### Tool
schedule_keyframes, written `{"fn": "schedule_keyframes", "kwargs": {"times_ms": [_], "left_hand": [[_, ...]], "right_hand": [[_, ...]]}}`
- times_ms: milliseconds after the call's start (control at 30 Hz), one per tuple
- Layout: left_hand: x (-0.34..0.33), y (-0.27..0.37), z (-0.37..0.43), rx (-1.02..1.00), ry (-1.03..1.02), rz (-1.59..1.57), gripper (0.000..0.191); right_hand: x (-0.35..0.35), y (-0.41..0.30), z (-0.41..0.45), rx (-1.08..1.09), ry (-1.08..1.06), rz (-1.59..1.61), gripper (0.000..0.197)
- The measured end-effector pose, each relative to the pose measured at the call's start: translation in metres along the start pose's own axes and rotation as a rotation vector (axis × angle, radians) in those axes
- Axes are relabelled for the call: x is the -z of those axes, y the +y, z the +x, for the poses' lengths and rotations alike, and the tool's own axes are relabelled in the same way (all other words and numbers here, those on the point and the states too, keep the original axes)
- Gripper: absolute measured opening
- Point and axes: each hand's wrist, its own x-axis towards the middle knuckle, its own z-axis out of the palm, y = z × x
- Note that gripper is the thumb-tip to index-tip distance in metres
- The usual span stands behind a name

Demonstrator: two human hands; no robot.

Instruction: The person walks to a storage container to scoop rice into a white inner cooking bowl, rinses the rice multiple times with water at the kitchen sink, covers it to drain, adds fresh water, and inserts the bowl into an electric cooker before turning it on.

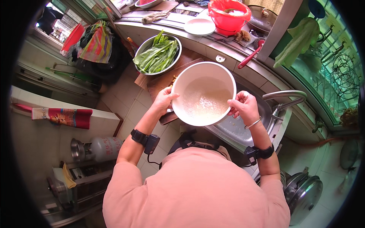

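Note:
Both hands hold a white pot [177,109] by its opposite sides, tilted so that I look into it. Cloudy liquid [205,102] with bubbles along one side lies inside; whether grains lie beneath cannot be made out. My left hand [165,99] grips the left side, its thumb over the rim. On the right, my right hand [244,105] pinches the rim or a handle there, which the fingers partly hide. Beneath and to the right of the pot is a stainless steel sink [242,131] with a curved faucet [285,95].
A metal basin [179,57] of leafy greens [156,54] stands on the brown board [188,55] beyond the pot. A white plate [199,27], a red lined bucket [229,18] and a red-handled utensil [251,55] occupy the ledge. At left stands a gas cylinder [105,148].

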Motion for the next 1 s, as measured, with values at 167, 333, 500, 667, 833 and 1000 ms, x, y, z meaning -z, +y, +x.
{"fn": "schedule_keyframes", "kwargs": {"times_ms": [167,333,500,667,833,1000], "left_hand": [[0.061,0.058,-0.004,-0.143,0.021,0.180,0.013],[0.143,0.110,0.009,-0.235,0.026,0.240,0.013],[0.201,0.160,0.033,-0.268,0.036,0.321,0.012],[0.261,0.192,0.058,-0.283,0.093,0.391,0.013],[0.294,0.215,0.074,-0.301,0.179,0.417,0.012],[0.314,0.229,0.085,-0.292,0.192,0.405,0.012]], "right_hand": [[-0.054,-0.010,0.036,-0.045,0.010,0.047,0.017],[-0.133,-0.003,0.078,-0.168,0.034,0.134,0.016],[-0.208,0.010,0.119,-0.239,0.049,0.228,0.017],[-0.277,0.016,0.164,-0.267,0.044,0.261,0.018],[-0.320,0.022,0.198,-0.275,-0.007,0.245,0.018],[-0.347,0.023,0.217,-0.349,-0.057,0.312,0.021]]}}
